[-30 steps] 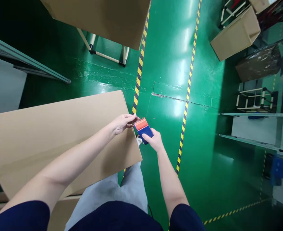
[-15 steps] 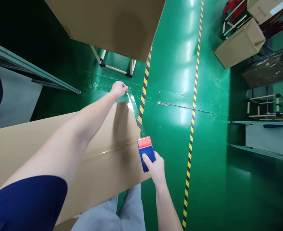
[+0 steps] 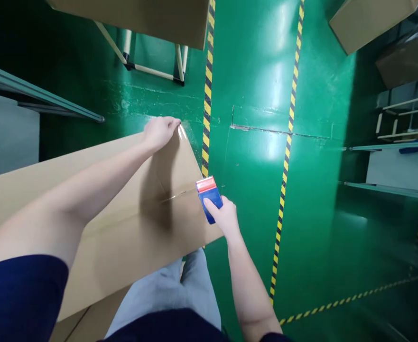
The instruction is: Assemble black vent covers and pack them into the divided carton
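Observation:
A long cardboard box [image 3: 123,242] lies in front of me, a strip of clear tape running along its middle seam. My right hand [image 3: 224,216] grips a blue and red tape dispenser [image 3: 210,197] at the box's right edge. From there a length of clear tape [image 3: 184,135] stretches along that edge to the far corner. At this corner my left hand [image 3: 161,130] is closed, pinching the tape's end between thumb and fingers. The hand appears to touch the box there; its forearm crosses above the cardboard.
Another cardboard box [image 3: 141,19] sits above a pipe-frame stand [image 3: 155,71] ahead. A metal rail [image 3: 52,97] juts in from the left. Yellow-black tape lines [image 3: 287,161] mark the green floor. At the upper right are a carton [image 3: 368,21] and a pipe rack [image 3: 404,114].
My left hand has come down with the tape end from beyond the box onto its far corner. The dispenser in my right hand stays by the edge. The view has shifted.

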`<control>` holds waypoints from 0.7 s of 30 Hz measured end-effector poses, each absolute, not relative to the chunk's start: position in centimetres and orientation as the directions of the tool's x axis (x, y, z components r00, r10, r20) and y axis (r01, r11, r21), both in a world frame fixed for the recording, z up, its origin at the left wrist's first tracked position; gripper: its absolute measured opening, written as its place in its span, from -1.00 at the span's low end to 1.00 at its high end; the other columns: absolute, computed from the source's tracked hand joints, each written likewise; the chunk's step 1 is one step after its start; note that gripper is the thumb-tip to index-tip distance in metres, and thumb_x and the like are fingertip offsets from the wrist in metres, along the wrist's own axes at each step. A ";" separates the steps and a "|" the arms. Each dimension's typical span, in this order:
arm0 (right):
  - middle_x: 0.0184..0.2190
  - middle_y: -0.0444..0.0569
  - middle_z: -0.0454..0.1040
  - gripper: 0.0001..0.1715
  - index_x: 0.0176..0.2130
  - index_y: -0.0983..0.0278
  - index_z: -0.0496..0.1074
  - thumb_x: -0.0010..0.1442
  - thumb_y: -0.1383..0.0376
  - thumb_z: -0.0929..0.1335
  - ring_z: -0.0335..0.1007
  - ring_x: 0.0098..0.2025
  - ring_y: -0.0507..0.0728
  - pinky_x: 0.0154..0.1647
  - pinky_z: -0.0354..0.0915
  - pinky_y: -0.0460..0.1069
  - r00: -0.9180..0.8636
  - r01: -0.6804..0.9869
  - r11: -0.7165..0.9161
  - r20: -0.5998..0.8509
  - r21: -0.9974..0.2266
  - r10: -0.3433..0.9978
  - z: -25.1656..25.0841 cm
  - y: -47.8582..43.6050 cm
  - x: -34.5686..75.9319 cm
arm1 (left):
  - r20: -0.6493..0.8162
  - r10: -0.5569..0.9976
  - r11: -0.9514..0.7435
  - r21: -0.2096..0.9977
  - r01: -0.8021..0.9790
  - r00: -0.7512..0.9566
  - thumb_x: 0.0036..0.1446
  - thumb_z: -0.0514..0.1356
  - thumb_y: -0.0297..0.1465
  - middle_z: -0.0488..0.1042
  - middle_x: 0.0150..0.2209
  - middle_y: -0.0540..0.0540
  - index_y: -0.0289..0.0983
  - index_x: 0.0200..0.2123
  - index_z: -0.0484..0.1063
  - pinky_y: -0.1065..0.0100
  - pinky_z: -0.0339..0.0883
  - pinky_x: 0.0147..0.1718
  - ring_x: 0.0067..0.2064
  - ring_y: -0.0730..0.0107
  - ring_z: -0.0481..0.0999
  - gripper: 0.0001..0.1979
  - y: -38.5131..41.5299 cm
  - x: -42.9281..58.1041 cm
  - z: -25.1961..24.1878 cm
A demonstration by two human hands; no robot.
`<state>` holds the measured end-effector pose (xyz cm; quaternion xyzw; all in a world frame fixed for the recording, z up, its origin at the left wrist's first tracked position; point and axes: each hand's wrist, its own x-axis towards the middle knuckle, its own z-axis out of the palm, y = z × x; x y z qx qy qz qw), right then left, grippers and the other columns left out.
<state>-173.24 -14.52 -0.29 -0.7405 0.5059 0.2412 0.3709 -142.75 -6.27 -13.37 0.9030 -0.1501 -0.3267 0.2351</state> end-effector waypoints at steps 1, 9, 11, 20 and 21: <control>-0.32 0.03 0.66 -0.52 -0.25 0.26 0.57 0.16 -0.10 0.45 0.59 -0.26 0.18 -0.24 0.40 -0.04 0.378 -0.926 -0.227 -0.735 -0.302 -0.563 -0.1 -14.6 -174.1 | -0.518 -0.415 -0.843 0.529 -0.101 0.748 0.44 -0.05 -0.04 0.58 0.06 -0.21 -0.29 0.02 0.58 0.21 0.19 0.06 0.16 0.05 0.44 -0.46 -6.0 -143.6 -13.0; -0.31 -0.01 0.67 -0.53 -0.17 0.25 0.60 0.16 -0.06 0.44 0.61 -0.26 0.20 -0.20 0.40 -0.03 0.148 -0.988 -0.121 -0.832 -0.098 -0.535 5.5 -13.3 -194.1 | -0.491 -0.362 -0.872 0.478 -0.102 0.792 0.29 -0.29 0.29 0.50 0.17 -0.31 -0.40 0.13 0.48 -0.01 0.04 0.00 0.29 -0.15 0.32 -0.02 -7.2 -145.4 -13.5; -0.32 -0.02 0.67 -0.52 -0.17 0.26 0.60 0.17 -0.07 0.44 0.60 -0.28 0.19 -0.21 0.40 -0.03 0.132 -0.990 -0.104 -0.837 -0.090 -0.531 6.4 -12.6 -198.9 | -0.449 -0.377 -0.879 0.449 -0.160 0.810 0.29 -0.36 0.29 0.48 0.17 -0.34 -0.51 0.17 0.42 -0.09 0.04 0.03 0.31 -0.30 0.28 0.06 -7.6 -145.2 -14.0; -0.17 0.13 0.67 -0.49 -0.12 0.25 0.60 0.23 -0.11 0.42 0.62 -0.05 0.26 -0.07 0.40 -0.01 0.051 -0.964 -0.238 -0.804 0.114 -0.593 -3.4 -13.8 -200.0 | -0.089 -0.520 -0.652 0.684 -0.327 0.849 0.32 -0.16 0.25 0.42 0.25 -0.24 -0.34 0.27 0.25 -0.18 -0.15 0.03 0.52 -0.02 -0.56 -0.15 -2.9 -154.3 -12.8; -0.15 0.16 0.66 -0.49 -0.13 0.27 0.60 0.24 -0.09 0.42 0.62 -0.04 0.28 -0.06 0.41 0.00 0.015 -0.958 -0.238 -0.804 0.158 -0.594 -4.0 -14.0 -200.2 | -0.023 -0.582 -0.641 0.629 -0.441 0.813 0.40 -0.18 0.15 0.14 0.45 -0.32 -0.29 0.45 -0.01 -0.27 -0.16 0.07 0.53 -0.08 -0.48 -0.20 -0.1 -158.5 -11.8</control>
